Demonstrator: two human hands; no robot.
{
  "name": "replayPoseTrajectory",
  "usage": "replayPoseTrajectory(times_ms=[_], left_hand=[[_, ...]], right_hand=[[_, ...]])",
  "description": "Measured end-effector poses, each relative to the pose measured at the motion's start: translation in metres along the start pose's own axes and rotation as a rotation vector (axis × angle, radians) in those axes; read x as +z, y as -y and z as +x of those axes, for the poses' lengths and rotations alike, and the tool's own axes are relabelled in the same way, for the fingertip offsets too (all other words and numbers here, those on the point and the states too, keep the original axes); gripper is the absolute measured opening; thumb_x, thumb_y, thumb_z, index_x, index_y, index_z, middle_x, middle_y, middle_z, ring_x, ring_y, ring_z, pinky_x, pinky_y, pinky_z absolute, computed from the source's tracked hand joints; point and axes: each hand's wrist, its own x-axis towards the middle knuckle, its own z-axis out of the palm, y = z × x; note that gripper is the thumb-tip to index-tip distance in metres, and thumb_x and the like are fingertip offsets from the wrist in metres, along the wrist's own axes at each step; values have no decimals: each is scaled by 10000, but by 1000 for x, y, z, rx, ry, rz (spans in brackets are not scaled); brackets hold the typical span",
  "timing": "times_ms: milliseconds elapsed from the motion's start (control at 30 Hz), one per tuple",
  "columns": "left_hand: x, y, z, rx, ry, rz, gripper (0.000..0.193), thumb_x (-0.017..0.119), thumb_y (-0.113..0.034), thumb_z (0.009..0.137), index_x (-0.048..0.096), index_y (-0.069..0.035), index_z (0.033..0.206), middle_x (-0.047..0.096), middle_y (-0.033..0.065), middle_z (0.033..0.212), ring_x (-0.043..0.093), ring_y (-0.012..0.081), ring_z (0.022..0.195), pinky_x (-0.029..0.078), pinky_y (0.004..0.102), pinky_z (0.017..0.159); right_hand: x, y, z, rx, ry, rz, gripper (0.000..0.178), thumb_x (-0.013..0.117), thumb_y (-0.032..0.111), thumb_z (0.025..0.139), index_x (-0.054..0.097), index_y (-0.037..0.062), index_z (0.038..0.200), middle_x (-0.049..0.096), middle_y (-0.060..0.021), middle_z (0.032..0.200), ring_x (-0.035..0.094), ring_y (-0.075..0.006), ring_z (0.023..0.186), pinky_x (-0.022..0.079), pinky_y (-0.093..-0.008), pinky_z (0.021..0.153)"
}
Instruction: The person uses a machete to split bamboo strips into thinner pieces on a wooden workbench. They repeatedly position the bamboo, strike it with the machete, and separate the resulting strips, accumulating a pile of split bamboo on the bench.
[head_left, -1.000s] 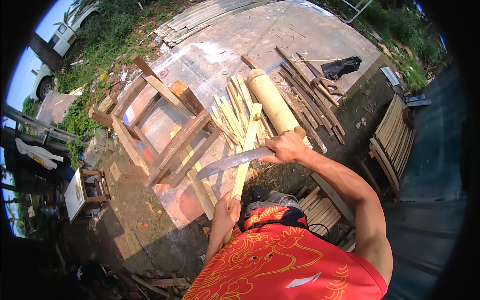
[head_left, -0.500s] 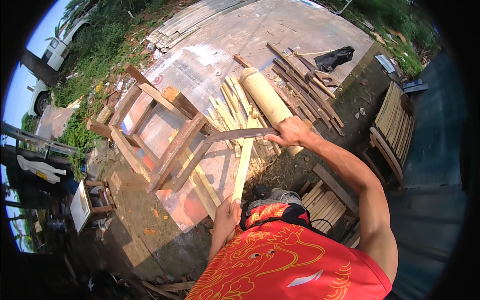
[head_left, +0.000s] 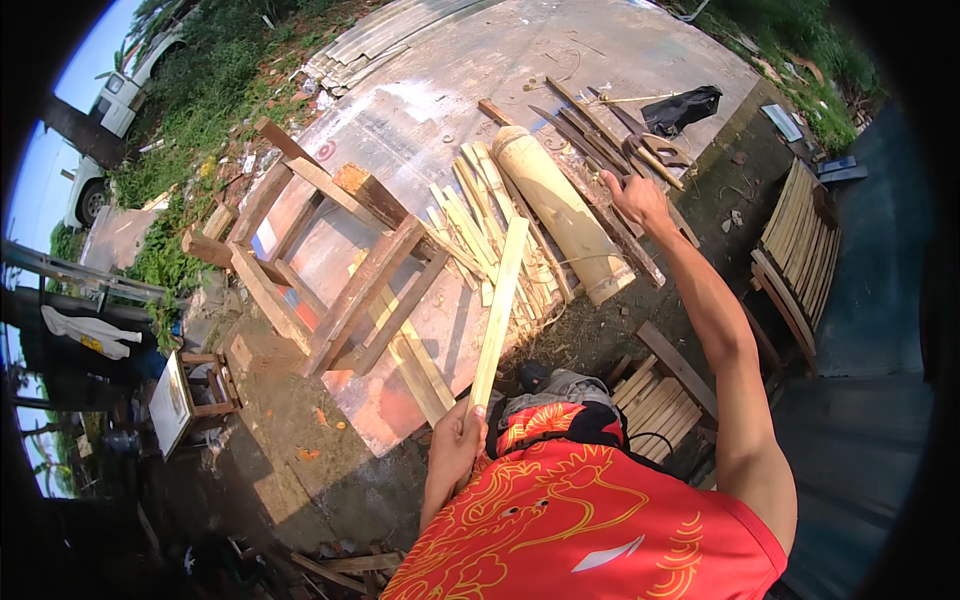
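My left hand is closed round the lower end of a flat pale bamboo strip, held upright and tilted a little right in front of my shirt. Further right, my right hand is closed, raised over the dark wooden strips. From its fist a dark machete blade points away to the far left, hard to tell from the strips behind it. A thick bamboo pole lies left of this hand. Beside the pole is a pile of split bamboo strips.
An overturned wooden stool frame stands left of the pile. A handsaw and a black bag lie at the far right. Slatted bamboo seats stand on the right and near my legs. Corrugated sheets lie at the back.
My right hand has swung away to the far right with the machete, off the bamboo strip. The left hand still holds the strip in nearly the same place.
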Motion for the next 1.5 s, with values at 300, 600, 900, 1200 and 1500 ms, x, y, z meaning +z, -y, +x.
replayPoseTrajectory(times_ms=[300, 600, 900, 1200, 1500], left_hand=[[-10, -9, 26, 134, -70, -107, 300, 478, -259, 1083, 592, -10, 1206, 493, -15, 629, 427, 50, 480, 357, 220, 449], [-17, -22, 41, 161, 86, -168, 464, 334, -362, 1108, 601, 13, 1167, 431, -15, 595, 358, 65, 425, 300, 215, 406], [-9, -31, 35, 199, 211, -282, 545, 310, -441, 1109, 547, 16, 1288, 394, -42, 605, 329, 43, 443, 281, 202, 417], [5, -34, 15, 271, 56, -131, 528, 354, -427, 1099, 520, -8, 1374, 410, -54, 605, 349, 37, 483, 292, 210, 453], [2, -33, -9, 344, -198, 216, 497, 403, -348, 1083, 517, 1, 1418, 467, 5, 647, 448, 92, 593, 375, 275, 554]], right_hand=[[56, -13, -89, 180, 367, 776, 709, 559, 647, 940, 700, -48, 969, 536, -30, 580, 527, -129, 507, 394, -315, 478], [87, 30, -205, 3, 395, 927, 545, 618, 489, 972, 683, -36, 1102, 587, -55, 643, 541, -135, 599, 455, -328, 604], [36, 48, -220, -352, 297, 868, 430, 611, 432, 991, 700, 26, 1101, 643, -135, 674, 640, -235, 603, 497, -372, 611], [5, 81, -234, -862, 129, 520, 437, 756, 473, 855, 711, 47, 939, 645, -125, 657, 661, -332, 588, 509, -417, 540], [-14, 95, -197, -868, -79, 402, 458, 752, 524, 836, 647, 82, 777, 593, -73, 574, 608, -278, 485, 472, -394, 467]])
